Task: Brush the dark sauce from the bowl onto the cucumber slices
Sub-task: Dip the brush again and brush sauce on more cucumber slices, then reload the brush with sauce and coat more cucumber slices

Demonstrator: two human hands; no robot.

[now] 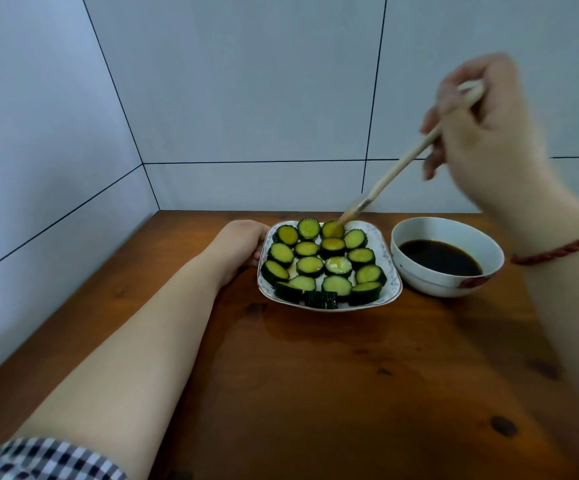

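On the plate [390, 271], near the far edge of the bench [350, 375], the cucumber slices [322, 263] lie flat in rough rows. Their cut faces are up, except for a few at the near rim that sit on edge and show dark skin. Several slices in the far rows look glossy and yellow-brown, while the ones nearer to us are paler green.

We hold the brush [395, 171] in our right hand [482, 133], raised well above the bench, with the fingers curled round the upper end of its pale wooden handle. The handle slopes down and to the left. Its bristles touch a slice in the far row, the third one from the left. The hand and the handle are blurred.

Our left hand [239, 244] grips the plate at its left rim, with the thumb showing on the near side. The fingers on the far side are hidden from us.

Just to the right of the plate, and not touching it, stands the white bowl [430, 285]. The dark sauce [440, 258] pools in its bottom, and a red mark shows on its near wall.

We wear a red cord bracelet [565, 249] on the right wrist and a checked sleeve [49, 459] pushed up above the left elbow. Behind the bench, pale wall tiles [246, 98] with dark joints meet in a corner at the far left.
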